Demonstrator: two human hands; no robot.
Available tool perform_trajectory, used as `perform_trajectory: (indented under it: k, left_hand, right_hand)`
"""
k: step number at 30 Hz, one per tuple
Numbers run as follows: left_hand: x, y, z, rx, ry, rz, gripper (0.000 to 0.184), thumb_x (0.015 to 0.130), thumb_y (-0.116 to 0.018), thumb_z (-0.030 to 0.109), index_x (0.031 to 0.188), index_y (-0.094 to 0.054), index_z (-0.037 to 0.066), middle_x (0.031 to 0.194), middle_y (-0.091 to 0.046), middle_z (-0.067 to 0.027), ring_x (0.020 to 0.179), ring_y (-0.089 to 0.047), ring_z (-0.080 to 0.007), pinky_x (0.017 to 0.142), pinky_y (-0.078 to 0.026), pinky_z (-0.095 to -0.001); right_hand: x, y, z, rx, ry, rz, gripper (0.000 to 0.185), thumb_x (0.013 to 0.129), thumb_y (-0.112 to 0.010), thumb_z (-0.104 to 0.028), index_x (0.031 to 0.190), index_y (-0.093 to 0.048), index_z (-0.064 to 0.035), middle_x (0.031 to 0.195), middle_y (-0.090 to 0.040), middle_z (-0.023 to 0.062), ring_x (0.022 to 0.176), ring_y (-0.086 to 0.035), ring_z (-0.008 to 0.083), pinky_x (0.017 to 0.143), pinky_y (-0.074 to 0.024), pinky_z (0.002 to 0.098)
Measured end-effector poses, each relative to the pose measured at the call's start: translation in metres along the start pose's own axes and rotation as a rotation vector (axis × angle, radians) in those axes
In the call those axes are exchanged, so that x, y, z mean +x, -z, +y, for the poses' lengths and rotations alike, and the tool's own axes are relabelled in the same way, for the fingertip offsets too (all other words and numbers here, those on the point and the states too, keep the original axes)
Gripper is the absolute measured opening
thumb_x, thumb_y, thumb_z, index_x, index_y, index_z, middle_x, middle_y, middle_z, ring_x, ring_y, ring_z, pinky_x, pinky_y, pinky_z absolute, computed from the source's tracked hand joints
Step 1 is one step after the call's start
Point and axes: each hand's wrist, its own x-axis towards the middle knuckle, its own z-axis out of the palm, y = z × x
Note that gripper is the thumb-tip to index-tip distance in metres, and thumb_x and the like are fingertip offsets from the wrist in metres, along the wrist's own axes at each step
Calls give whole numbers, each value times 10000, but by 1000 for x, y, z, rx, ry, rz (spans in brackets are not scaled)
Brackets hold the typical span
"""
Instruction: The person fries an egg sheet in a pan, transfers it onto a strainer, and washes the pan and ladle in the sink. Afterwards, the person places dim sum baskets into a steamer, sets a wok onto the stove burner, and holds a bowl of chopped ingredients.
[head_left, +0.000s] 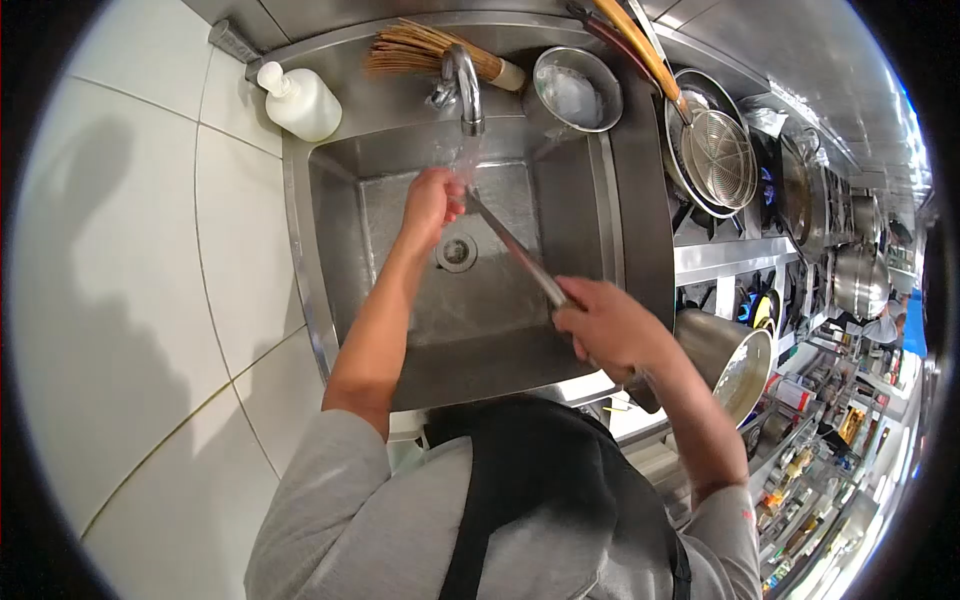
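My right hand (pixel 605 322) is wrapped round the handle end of a long metal utensil (pixel 515 247), which slants up and left over the steel sink (pixel 430 345). Its far end lies under the running faucet (pixel 465 85), close beside my left hand (pixel 436 205). The left hand's fingers are curled together under the water; whether they hold anything is too small to tell. Below the hands, the drain (pixel 456 253) shows in the sink's bottom.
A white pump bottle (pixel 303 103) stands at the sink's back left corner. Behind the faucet lies a straw brush (pixel 425 50), with a metal bowl (pixel 577 90) to its right. Strainers (pixel 718 158) rest over the stove at right, and a large pot (pixel 725 362) stands near my right forearm.
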Motion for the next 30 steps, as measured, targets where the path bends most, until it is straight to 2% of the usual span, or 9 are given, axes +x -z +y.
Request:
perform_trajectory:
  k: [2,5,9,14,18,24,27,28,30]
  left_hand:
    - [13,8,-35,-44,27,188,275,982,-519,312,1097,-601,76,912,-655,-69,604,-611,-174,492,-457,-303]
    - [4,-2,-61,-333,208,197,357,1015,-513,417,1151,-560,90,1008,-636,-88,729,-639,-212,571,-488,-315]
    - [-6,-33,-30,-595,274,55,356,1019,-545,405,1133,-523,68,949,-594,-103,728,-608,-231,604,-512,-346]
    - [35,-33,-48,-377,170,90,303,1022,-549,308,1061,-537,8,785,-556,-106,577,-551,-227,481,-492,-376]
    - [35,-24,-65,-305,107,124,326,1020,-556,319,957,-569,-1,718,-523,-84,492,-510,-216,409,-444,-371]
    - [56,-4,-86,-156,178,268,414,1026,-534,381,861,-620,11,669,-580,-78,482,-549,-202,402,-418,-368]
    - [72,32,-101,343,126,-84,450,1020,-540,390,818,-648,3,678,-649,-113,511,-606,-211,425,-440,-396]
    - [52,23,-76,728,244,-129,439,1012,-535,387,817,-673,19,737,-709,-143,600,-674,-259,510,-492,-429]
    - [-1,1,-46,1102,-227,-23,412,1003,-528,385,838,-686,42,778,-724,-132,679,-694,-282,610,-521,-443]
  right_hand:
    - [34,10,-10,-393,144,79,281,868,-591,-177,1069,-606,19,714,-652,165,636,-683,277,626,-537,418]
    - [79,20,-33,-700,279,115,271,827,-549,-140,941,-665,76,867,-700,300,811,-712,444,755,-563,514]
    - [90,14,-62,-767,150,49,272,827,-556,-125,977,-653,80,883,-690,303,879,-702,437,792,-559,515]
    - [72,-38,-25,-976,386,207,415,904,-552,-145,1222,-512,118,970,-667,290,886,-681,444,809,-553,496]
    - [67,-71,10,-814,354,238,562,923,-548,-124,1389,-384,145,1110,-621,296,906,-683,434,806,-570,487]
    - [39,-89,28,-757,176,206,585,921,-580,-139,1419,-387,100,1112,-621,282,940,-673,438,823,-569,484]
    - [34,-92,50,-688,175,231,611,916,-593,-138,1440,-375,88,1096,-621,272,939,-670,435,813,-568,491]
    - [38,-90,59,-674,191,261,610,915,-594,-136,1444,-376,76,1098,-622,264,936,-670,433,806,-568,494]
    - [40,-87,81,-636,210,310,610,913,-596,-131,1453,-378,52,1100,-624,246,930,-670,428,793,-567,500]
